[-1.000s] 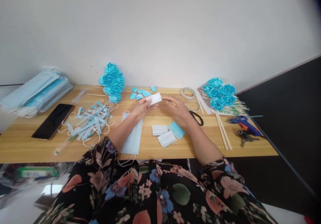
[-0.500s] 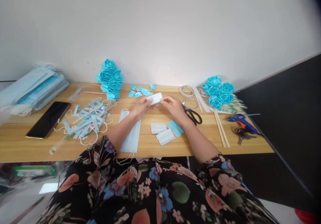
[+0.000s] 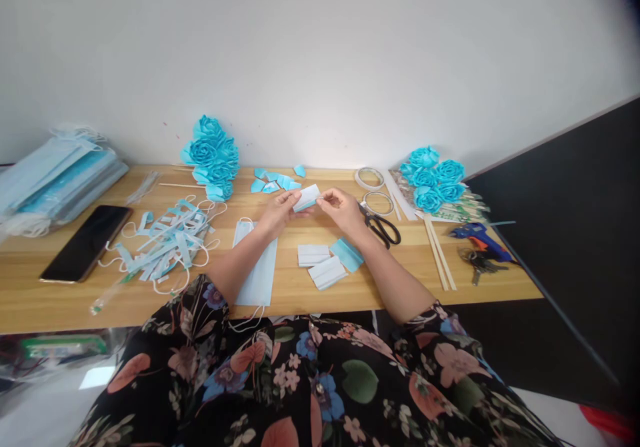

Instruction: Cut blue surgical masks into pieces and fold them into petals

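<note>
The wooden desk carries all items listed. A stack of face masks lies at its back left corner. Left flowers, blue, rest against the back edge; right flowers, also blue, lie near the back right corner. A heap of cut strips occupies the left half, with a phone to its left. One flat mask reaches the front edge beneath the left forearm.

The left hand pinches a small pleated piece by its left end, thumb on top. The right hand has thumb and fingertips closed narrowly on the opposite end. Scissors lie just right of that hand.

The piece is above the desk, midway along its length and nearer the back edge. White with a blue lower strip, it has its long axis running left to right, slanted; the right end points toward the back edge.
</note>
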### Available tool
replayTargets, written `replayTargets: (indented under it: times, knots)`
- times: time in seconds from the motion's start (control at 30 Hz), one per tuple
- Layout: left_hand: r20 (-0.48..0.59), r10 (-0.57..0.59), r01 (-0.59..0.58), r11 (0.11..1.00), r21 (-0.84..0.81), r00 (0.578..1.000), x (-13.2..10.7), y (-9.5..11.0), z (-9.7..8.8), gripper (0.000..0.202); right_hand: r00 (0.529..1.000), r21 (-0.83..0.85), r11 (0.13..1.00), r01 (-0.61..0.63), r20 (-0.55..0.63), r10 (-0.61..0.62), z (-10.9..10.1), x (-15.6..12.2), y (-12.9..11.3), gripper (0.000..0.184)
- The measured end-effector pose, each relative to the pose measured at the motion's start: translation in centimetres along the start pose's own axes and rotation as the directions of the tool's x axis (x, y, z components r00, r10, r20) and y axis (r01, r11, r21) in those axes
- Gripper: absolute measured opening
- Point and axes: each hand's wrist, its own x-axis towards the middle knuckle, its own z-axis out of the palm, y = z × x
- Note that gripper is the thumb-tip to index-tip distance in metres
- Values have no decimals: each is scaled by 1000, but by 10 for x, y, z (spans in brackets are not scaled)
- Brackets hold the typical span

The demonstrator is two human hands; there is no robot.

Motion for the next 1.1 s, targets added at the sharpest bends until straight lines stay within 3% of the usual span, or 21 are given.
replayTargets:
  times: [0.3,0.8,1.1]
  knots:
    - [-36,24,-20,993,116,999,3,-4,-1,73,1000,-1,1000,10,12,-10,1,-1,-2,17]
    - [-89,53,-35,981,192,995,2,-2,0,56,999,3,1000,20,40,-20,2,-2,-7,15]
    - [-68,84,-69,980,188,994,3,-3,-3,53,989,-10,1000,24,144,-22,-1,-4,-8,16]
